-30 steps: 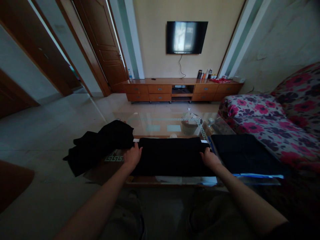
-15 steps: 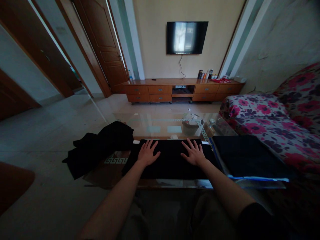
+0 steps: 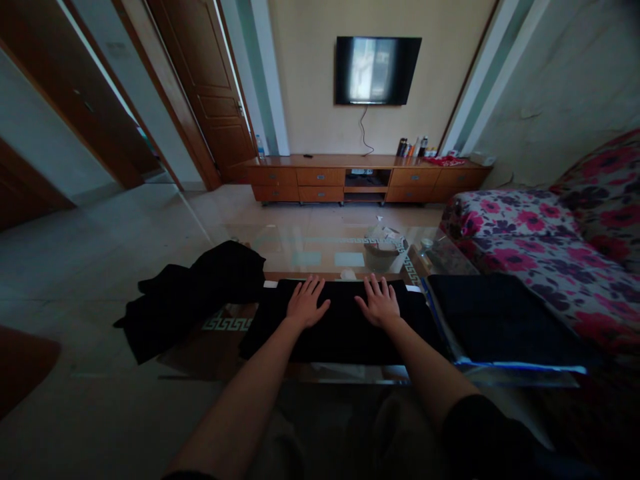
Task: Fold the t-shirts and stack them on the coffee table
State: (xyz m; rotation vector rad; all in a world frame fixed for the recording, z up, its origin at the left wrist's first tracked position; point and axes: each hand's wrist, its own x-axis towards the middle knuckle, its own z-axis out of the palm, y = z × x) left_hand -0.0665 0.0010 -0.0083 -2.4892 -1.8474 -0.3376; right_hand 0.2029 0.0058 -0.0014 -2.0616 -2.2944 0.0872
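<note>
A folded black garment [image 3: 345, 340] lies flat on the glass coffee table [image 3: 280, 257] in front of me; its exact kind is too dark to tell. My left hand [image 3: 307, 303] rests palm down on its left part, fingers stretched out. On its right part my right hand [image 3: 381, 303] lies flat too, fingers spread. White strips show at the garment's upper left and upper right edges. Left of it a crumpled black cloth [image 3: 195, 290] hangs over the table's side. To the right is a dark folded cloth [image 3: 505, 320] with a blue-white edge beneath it.
A bin or bowl with white paper [image 3: 385, 250] and a small glass jar [image 3: 426, 245] are near the table's far right. A flowered sofa [image 3: 535, 227] stands on the right. Behind are a low wooden cabinet [image 3: 320, 177] and a wall television [image 3: 379, 70].
Both hands have slid inward over the black garment, so the gap between them is smaller. The fingers remain spread. The camera view has shifted slightly.
</note>
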